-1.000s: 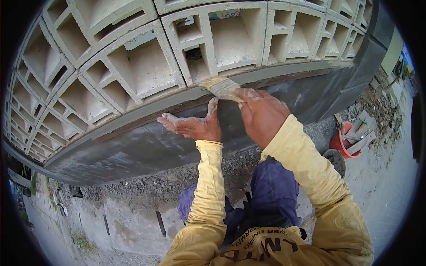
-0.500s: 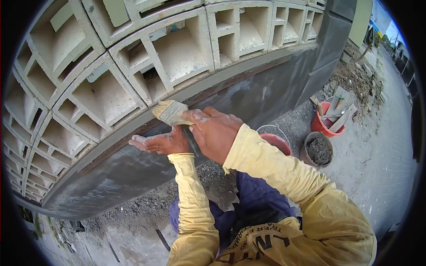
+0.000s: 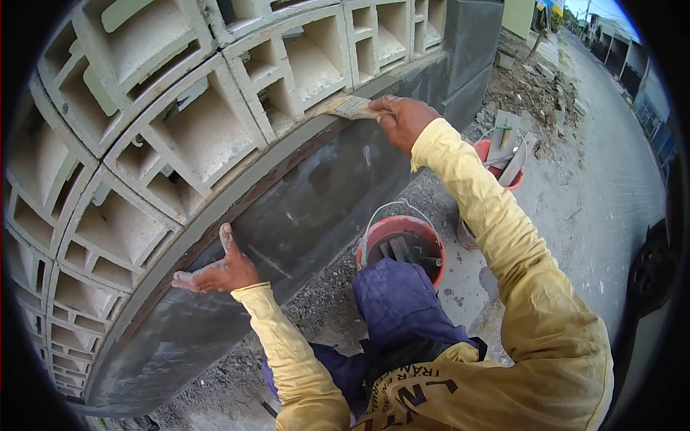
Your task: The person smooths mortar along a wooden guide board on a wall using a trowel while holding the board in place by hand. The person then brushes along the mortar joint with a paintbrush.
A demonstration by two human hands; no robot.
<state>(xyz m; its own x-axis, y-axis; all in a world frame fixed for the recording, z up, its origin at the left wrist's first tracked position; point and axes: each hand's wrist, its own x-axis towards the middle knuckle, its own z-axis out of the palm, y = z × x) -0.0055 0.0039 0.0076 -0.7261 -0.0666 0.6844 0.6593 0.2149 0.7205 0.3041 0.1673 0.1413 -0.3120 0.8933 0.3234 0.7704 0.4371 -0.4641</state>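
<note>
My right hand (image 3: 410, 121) is closed round the handle of a wide paintbrush (image 3: 353, 108). Its pale bristles press along the narrow ledge (image 3: 241, 201) just under the openwork concrete blocks (image 3: 316, 61). Lower on the left, my left hand (image 3: 221, 271) is spread with the thumb up, holding nothing, close against the dark grey plastered wall (image 3: 316, 194). White residue marks its fingers.
Near my knees stands a red bucket (image 3: 425, 224) with dark tools in it. Farther right, another red bucket (image 3: 517, 181) holds trowels and boards; a grey bucket (image 3: 466, 234) is partly behind my sleeve. Rubble (image 3: 539, 90) lies beside the paved road (image 3: 611, 172).
My right hand has carried the brush rightward along the ledge. My left hand, earlier close beside it, is now farther left with its thumb raised. The view has shifted, showing more of the near bucket.
</note>
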